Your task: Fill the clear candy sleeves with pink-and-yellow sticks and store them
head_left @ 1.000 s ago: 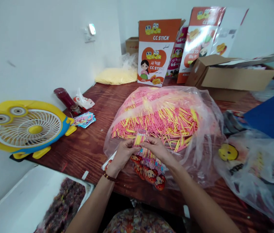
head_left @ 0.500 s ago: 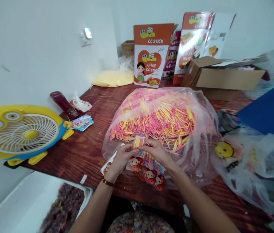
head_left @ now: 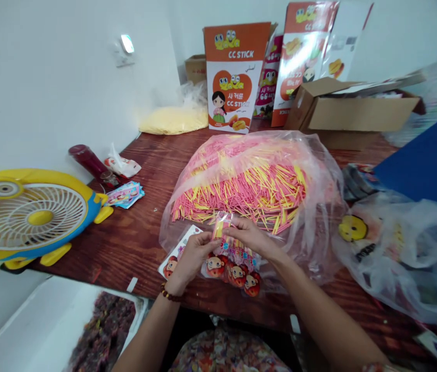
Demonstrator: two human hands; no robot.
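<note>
A clear packet of pink and yellow sticks (head_left: 222, 223) stands between my hands near the table's front edge. My left hand (head_left: 194, 254) pinches its lower left side, with a beaded bracelet at the wrist. On its right side, the fingers of my right hand (head_left: 252, 236) are closed at the packet's edge. Several filled packets with red-haired cartoon figures (head_left: 237, 275) lie fanned out just below my hands. Behind them, a large open clear bag holds a heap of pink and yellow sticks (head_left: 242, 191). A flat printed card or packet (head_left: 172, 262) lies left of my left hand.
On the left are a yellow fan (head_left: 40, 217), a dark red bottle (head_left: 87, 161) and printed packets (head_left: 125, 194). Cartons (head_left: 232, 77) and an open brown box (head_left: 358, 113) stand at the back. A plastic bag (head_left: 408, 253) lies right; a white foam box (head_left: 20, 320) sits lower left.
The camera view has shifted slightly, so the scene sits higher and further left. My right hand has moved up along the packet's edge, and more of the packet's top shows.
</note>
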